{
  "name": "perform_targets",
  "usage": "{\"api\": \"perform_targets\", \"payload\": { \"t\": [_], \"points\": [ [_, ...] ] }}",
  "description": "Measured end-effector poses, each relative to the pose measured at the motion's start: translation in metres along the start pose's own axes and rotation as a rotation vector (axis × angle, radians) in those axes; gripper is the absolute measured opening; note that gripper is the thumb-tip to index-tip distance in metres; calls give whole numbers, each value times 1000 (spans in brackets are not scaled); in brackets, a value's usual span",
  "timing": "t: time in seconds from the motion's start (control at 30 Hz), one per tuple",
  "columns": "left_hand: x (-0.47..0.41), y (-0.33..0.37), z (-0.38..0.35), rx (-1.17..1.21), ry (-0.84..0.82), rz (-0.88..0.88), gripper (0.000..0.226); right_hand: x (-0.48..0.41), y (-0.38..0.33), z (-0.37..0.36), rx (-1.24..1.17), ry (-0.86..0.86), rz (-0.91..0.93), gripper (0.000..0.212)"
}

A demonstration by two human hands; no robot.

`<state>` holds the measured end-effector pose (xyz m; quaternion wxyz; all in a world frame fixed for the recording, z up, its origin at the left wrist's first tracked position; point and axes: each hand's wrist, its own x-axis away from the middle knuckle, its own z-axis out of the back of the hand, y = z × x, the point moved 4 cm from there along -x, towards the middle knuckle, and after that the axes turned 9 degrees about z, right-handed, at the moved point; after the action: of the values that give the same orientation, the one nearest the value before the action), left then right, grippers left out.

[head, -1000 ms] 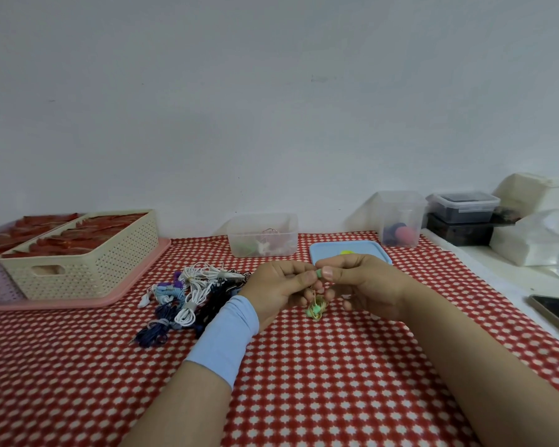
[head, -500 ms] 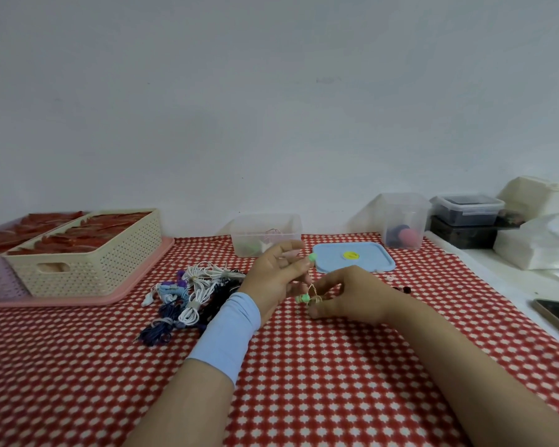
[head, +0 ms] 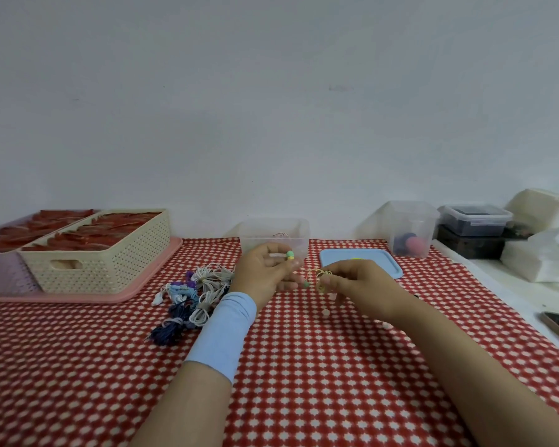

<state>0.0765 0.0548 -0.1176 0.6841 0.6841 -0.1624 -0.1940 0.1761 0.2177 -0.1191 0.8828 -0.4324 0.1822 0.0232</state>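
So this is mid-way through the earphone bundling job, I'd say. The left hand (head: pixel 265 272) pinches a green-and-yellow earbud (head: pixel 290 255) at its fingertips, held up just in front of the clear tub (head: pixel 273 233) at the back edge of the table (head: pixel 304 366). The right hand (head: pixel 359 285) grips the thin yellowish cord (head: pixel 318 276) in a few loose loops, just above the cloth near the middle of the table, with the second bud (head: pixel 306 284) dangling between the two hands. To the left, near the cream basket (head: pixel 110 262), there's a pile of bundled earphones (head: pixel 194 291), white, blue and purple, which look done. This set isn't: the loops are slack and nothing ties them. I reckon what's left is tightening the coil, securing it and adding it to the pile.
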Motion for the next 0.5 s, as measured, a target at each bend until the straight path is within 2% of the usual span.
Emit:
{"api": "perform_targets", "payload": {
  "t": [0.23,0.5],
  "points": [
    [-6,11,11,1,66,14,16,-18,-14,3,-44,42,-40,16],
    [-50,53,38,-87,85,15,27,-85,-34,18,-13,128,2,13]
  ]
}}
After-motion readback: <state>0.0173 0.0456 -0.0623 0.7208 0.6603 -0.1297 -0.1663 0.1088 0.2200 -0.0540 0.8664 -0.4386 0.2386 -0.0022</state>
